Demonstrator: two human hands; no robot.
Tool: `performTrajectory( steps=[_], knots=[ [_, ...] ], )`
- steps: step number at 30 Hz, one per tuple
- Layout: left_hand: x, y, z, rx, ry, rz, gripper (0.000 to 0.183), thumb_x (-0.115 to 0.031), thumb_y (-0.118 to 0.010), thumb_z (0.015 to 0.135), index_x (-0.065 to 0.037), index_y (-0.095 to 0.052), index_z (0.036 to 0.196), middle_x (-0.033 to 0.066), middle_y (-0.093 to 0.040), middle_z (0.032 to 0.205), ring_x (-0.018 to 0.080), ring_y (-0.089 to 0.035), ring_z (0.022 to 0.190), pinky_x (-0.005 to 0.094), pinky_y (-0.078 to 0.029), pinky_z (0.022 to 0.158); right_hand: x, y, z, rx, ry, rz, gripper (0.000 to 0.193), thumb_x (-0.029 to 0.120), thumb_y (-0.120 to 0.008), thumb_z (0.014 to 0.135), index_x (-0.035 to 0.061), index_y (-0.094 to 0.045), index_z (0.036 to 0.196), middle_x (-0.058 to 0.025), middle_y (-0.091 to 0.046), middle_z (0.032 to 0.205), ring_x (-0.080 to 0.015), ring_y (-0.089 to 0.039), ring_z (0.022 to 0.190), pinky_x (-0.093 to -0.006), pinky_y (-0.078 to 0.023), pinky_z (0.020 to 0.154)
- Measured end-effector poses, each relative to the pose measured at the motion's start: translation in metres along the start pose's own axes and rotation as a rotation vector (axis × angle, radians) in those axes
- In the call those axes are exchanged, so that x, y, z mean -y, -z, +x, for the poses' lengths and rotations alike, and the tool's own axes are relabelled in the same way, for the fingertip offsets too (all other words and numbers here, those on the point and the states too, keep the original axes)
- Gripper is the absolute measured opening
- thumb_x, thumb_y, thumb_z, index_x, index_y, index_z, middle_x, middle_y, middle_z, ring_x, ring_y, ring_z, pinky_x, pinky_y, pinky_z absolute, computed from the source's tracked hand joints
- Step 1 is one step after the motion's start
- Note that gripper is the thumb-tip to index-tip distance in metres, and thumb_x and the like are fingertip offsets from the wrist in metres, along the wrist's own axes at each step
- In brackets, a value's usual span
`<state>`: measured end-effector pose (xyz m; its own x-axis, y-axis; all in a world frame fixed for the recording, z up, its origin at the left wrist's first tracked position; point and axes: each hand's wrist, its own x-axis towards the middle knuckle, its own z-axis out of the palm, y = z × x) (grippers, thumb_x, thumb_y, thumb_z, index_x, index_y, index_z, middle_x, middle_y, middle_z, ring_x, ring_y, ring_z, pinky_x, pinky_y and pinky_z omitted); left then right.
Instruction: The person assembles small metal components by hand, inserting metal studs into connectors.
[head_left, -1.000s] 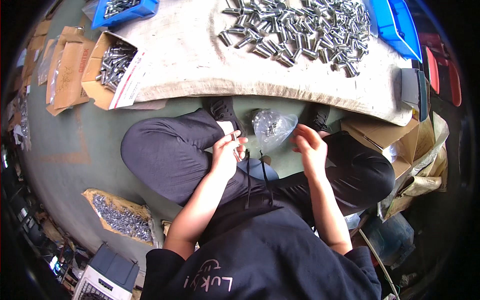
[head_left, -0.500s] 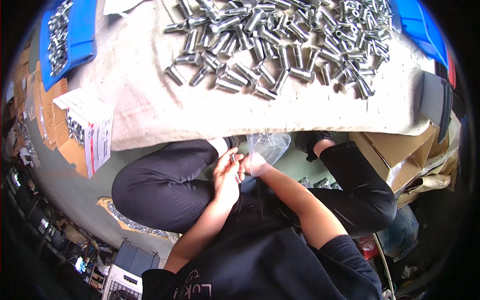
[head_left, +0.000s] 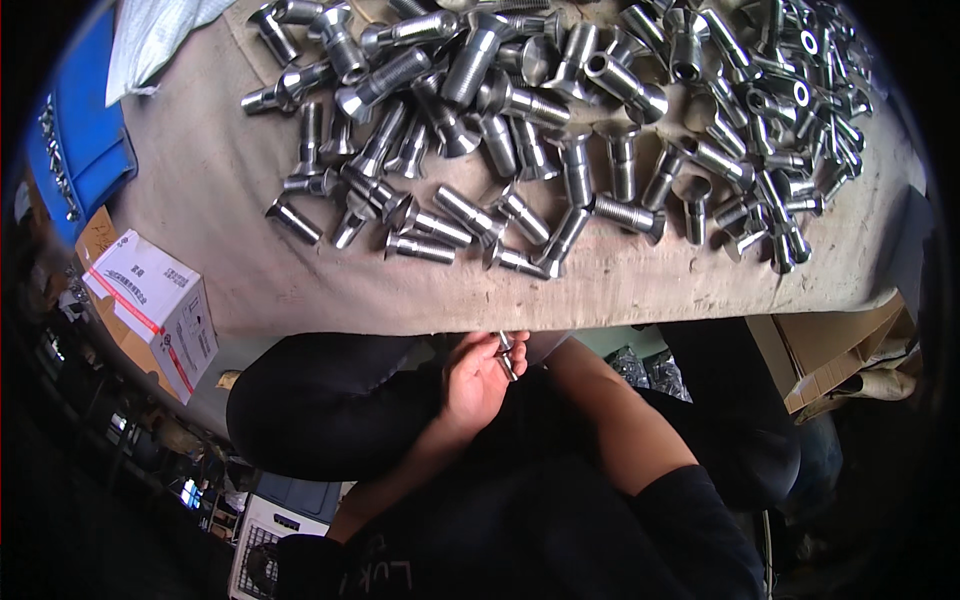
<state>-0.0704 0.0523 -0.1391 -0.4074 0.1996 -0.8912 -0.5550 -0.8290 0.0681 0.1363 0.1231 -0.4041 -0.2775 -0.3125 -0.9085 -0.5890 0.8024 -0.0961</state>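
Observation:
Just under the near edge of the table, my left hand (head_left: 474,388) is closed around shiny metal bolts (head_left: 508,368) like those on the table; how many it holds I cannot make out. Beside it, my right hand is hidden beneath the table edge and behind a clear plastic bag (head_left: 544,344), with only the forearm (head_left: 610,410) showing plainly. On the cloth-covered table (head_left: 300,290) lies a loose heap of flared-head metal bolts (head_left: 470,225), several with hollow ends and threaded shanks.
At the left stand a blue bin (head_left: 90,160) with small metal parts and a white carton (head_left: 150,295). A white sack (head_left: 150,45) lies at the far left. Cardboard boxes (head_left: 830,345) sit at the right, and plastic bags of parts (head_left: 665,375) lie on the floor between my legs.
The view has shifted closer over the table, so its near edge now covers my right hand and most of the plastic bag. Metal bolts show more plainly in my left hand.

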Motion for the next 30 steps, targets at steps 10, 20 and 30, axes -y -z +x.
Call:
performTrajectory(
  steps=[10, 20, 30],
  knots=[
    [-0.022, -0.007, -0.035, 0.362, -0.026, 0.014, 0.039, -0.007, -0.043, 0.088, -0.002, -0.039, 0.126, 0.0167, -0.051, 0.111, 0.0191, -0.052, 0.091, 0.0299, -0.045, 0.073, -0.145, 0.206, -0.146, 0.209, 0.243, 0.462, 0.017, 0.018, -0.051, 0.079, 0.0113, -0.062, 0.089, -0.0098, -0.062, 0.098, -0.0253, -0.060, 0.090, -0.0339, -0.048, 0.072],
    [-0.038, -0.002, -0.117, 0.352, -0.504, 0.642, 0.036, 0.002, -0.056, 0.081, -0.001, -0.049, 0.115, 0.0138, -0.060, 0.096, 0.0137, -0.058, 0.078, 0.0205, -0.044, 0.065, -0.162, 0.279, -0.293, 0.086, 0.503, 1.727, 0.017, 0.004, -0.053, 0.080, 0.0009, -0.056, 0.096, -0.0039, -0.060, 0.083, -0.0072, -0.053, 0.065, -0.0217, -0.045, 0.055],
    [-0.017, -0.010, -0.155, 0.210, -1.307, 1.500, 0.060, 0.000, -0.073, 0.062, -0.005, -0.048, 0.117, 0.0050, -0.062, 0.084, 0.0099, -0.058, 0.072, 0.0208, -0.045, 0.057, -0.114, 0.263, -0.302, -0.415, 0.759, 2.190, 0.017, 0.014, -0.064, 0.079, 0.0039, -0.055, 0.089, 0.0007, -0.053, 0.071, -0.0053, -0.047, 0.058, -0.0191, -0.036, 0.048]
  ],
)
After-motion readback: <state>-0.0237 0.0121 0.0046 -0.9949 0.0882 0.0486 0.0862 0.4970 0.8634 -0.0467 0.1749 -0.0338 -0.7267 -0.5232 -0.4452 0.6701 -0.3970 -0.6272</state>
